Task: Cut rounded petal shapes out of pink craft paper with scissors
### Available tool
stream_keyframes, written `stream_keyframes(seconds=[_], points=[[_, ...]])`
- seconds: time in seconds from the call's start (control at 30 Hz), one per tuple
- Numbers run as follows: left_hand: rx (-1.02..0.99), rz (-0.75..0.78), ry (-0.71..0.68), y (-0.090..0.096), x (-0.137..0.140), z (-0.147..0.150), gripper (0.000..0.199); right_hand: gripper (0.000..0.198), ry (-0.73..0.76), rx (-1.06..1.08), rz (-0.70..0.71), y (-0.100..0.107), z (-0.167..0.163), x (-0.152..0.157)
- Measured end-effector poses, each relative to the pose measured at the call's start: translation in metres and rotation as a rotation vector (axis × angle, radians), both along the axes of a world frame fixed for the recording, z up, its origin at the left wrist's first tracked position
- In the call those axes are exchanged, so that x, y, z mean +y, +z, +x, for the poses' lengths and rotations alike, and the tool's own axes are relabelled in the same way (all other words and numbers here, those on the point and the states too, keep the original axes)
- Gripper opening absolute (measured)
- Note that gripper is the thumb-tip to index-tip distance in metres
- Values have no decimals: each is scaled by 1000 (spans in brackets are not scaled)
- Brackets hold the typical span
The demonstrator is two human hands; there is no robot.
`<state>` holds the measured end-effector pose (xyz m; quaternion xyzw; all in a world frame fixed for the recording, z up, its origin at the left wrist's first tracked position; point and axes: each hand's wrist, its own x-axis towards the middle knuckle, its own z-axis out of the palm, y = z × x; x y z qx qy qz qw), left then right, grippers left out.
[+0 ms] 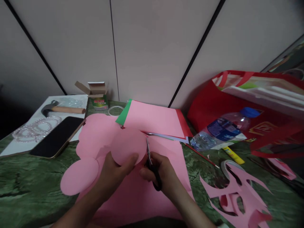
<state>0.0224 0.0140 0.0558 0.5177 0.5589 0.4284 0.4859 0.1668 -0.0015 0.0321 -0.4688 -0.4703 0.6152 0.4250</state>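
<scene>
My left hand (118,166) pinches a round piece of pink paper (128,144), thumb on top, and holds it raised over the pink sheets. In my right hand (158,169) is a pair of scissors with black handles (155,177); the blades (148,150) stand against the right edge of the round piece. Beneath both hands lies a large pink sheet (166,193). A pink paper oval (79,175) lies left of my left hand, and more pink paper with scalloped edges (98,131) spreads behind it.
Coloured sheets (154,117) lie at the back. To the left are a hammer (66,109), a phone (58,137), a bead string (38,128) and an opened box (99,98). On the right are a bottle (220,129), red bag (237,107), glue stick (233,155) and pink paper scraps (239,196).
</scene>
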Motion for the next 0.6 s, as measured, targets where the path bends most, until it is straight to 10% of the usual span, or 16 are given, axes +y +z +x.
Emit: stream_keyframes(seconds=[0.6], points=[[-168, -26, 26, -12, 1, -6, 35, 30, -6, -61, -34, 6, -2, -3]])
